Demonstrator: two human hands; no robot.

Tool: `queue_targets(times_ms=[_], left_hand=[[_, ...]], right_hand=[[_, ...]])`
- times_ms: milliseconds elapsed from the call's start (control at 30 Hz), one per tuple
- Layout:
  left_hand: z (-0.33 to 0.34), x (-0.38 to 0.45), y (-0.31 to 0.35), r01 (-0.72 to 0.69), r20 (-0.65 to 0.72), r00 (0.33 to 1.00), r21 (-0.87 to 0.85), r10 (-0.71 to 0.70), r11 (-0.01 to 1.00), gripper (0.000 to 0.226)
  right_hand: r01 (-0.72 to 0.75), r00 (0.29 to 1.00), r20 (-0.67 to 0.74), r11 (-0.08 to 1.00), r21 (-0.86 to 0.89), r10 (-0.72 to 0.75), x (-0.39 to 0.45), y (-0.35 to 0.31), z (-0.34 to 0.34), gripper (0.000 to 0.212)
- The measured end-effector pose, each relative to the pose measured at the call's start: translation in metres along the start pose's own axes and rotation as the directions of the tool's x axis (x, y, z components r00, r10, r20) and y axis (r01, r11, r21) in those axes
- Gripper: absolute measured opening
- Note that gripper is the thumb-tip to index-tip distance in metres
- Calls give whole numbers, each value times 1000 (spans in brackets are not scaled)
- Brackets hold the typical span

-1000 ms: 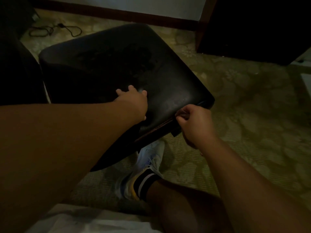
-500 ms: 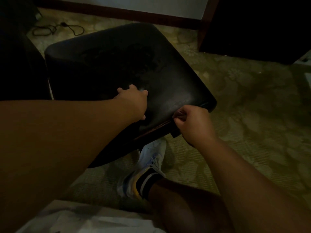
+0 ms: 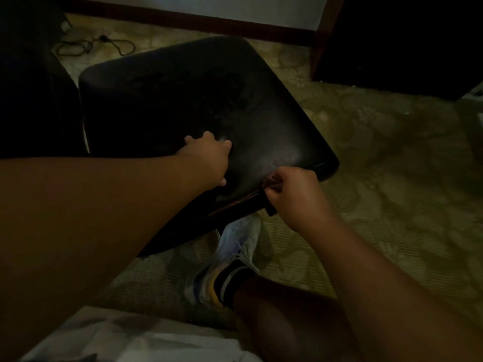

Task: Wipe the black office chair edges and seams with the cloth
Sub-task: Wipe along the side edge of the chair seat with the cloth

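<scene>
— Black leather, that seat of the office chair [image 3: 261, 131]; it is sitting on the patterned carpet [image 3: 392, 178], tilted toward the person.

— And the hands?

— Left hand [image 3: 206, 160] is lying on the seat, fingers fairly straight. Right hand [image 3: 292, 194] is curling its fingers at the near edge seam, pinching something dark, possibly the cloth [image 3: 270, 207] (too dim to be sure).

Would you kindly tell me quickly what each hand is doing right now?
Left hand: open, resting on the black chair seat.
Right hand: fingers curled at the seat's front edge, pinching something dark, probably the cloth.
</scene>
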State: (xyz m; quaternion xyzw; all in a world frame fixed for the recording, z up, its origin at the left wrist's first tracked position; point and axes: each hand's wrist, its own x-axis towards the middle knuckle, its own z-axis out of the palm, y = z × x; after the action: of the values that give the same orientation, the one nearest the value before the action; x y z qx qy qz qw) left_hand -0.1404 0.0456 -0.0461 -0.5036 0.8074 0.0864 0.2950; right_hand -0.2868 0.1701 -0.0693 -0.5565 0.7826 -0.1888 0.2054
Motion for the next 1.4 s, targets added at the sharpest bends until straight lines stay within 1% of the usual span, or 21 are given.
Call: queue_targets(times_ms=[67, 200, 300, 333, 433, 467, 567, 600, 700, 733, 833, 867, 967, 1000, 1100, 1133, 1233, 1267, 1367, 1400], left_hand=[[-1, -2, 1, 2, 0, 1000, -9, -2, 1000, 93], [-2, -3, 1, 12, 0, 1000, -10, -12, 1000, 94], [-3, -3, 1, 10, 2, 1000, -13, -10, 1000, 94], [-3, -3, 1, 12, 8, 1000, -14, -12, 1000, 95], [-1, -1, 1, 12, 2, 1000, 0, -12, 1000, 95], [-1, 0, 1, 9, -1, 1000, 5, -9, 1000, 94], [-1, -1, 1, 13, 3, 1000, -10, -13, 1000, 93], [-1, -2, 2, 21, 8, 1000, -20, -21, 1000, 93], [-1, -3, 2, 29, 3, 1000, -26, -29, 999, 92], [-1, -3, 2, 28, 0, 1000, -29, -28, 999, 92], [-1, -4, 2, 32, 4, 999, -43, -32, 999, 91], [-1, -5, 3, 35, 2, 999, -42, -35, 999, 91], [-1, -5, 4, 36, -9, 999, -47, -37, 998, 90], [-1, -5, 4, 37, -12, 999, -48, -38, 998, 90], [0, -5, 4, 44, -15, 999, -49, -45, 998, 90], [0, -5, 4, 49, -14, 999, -52, -50, 997, 90], [-1, -6, 5, 46, -14, 999, -67, -47, 997, 91], [0, -6, 5, 46, -12, 999, -67, -47, 997, 91], [0, -6, 4, 42, -8, 999, -60, -43, 997, 92], [0, -6, 4, 42, -9, 999, -60, -43, 997, 92]], right_hand=[[-23, 999, -38, 1000, 4, 24, 0, 1, -1, 13], [-5, 999, 34, 1000, 16, 5, -1, -3, 0, 14], [-24, 999, -39, 999, 37, 26, 1, 0, -2, 10], [-23, 999, -44, 999, 38, 25, 0, 0, -2, 9], [1, 999, 36, 1000, 25, -2, -3, -5, 0, 10], [5, 999, 37, 1000, 22, -6, -3, -5, 0, 9], [-18, 998, -56, 998, 57, 21, 0, -1, 0, 6], [-17, 998, -61, 998, 63, 21, 0, 0, 1, 7], [35, 999, 25, 999, 19, -35, -3, -5, 5, 10], [43, 999, 22, 999, 8, -43, -3, -6, 5, 10], [-1, 999, -49, 999, 33, 3, 1, -2, 2, 11], [-4, 999, -45, 999, 36, 5, 1, -2, 3, 11], [41, 998, 45, 999, 11, -42, -3, -6, 5, 12], [51, 998, 44, 999, 7, -51, -3, -7, 5, 11], [25, 999, -38, 999, 37, -24, 0, -2, 4, 7], [25, 999, -34, 999, 44, -23, 0, -2, 6, 8], [71, 997, 40, 997, 14, -72, -3, -6, 10, 10], [69, 997, 37, 998, 13, -69, -3, -6, 11, 10], [40, 999, -31, 998, 44, -39, 0, -3, 9, 8], [40, 999, -24, 998, 45, -39, -1, -4, 10, 8]])
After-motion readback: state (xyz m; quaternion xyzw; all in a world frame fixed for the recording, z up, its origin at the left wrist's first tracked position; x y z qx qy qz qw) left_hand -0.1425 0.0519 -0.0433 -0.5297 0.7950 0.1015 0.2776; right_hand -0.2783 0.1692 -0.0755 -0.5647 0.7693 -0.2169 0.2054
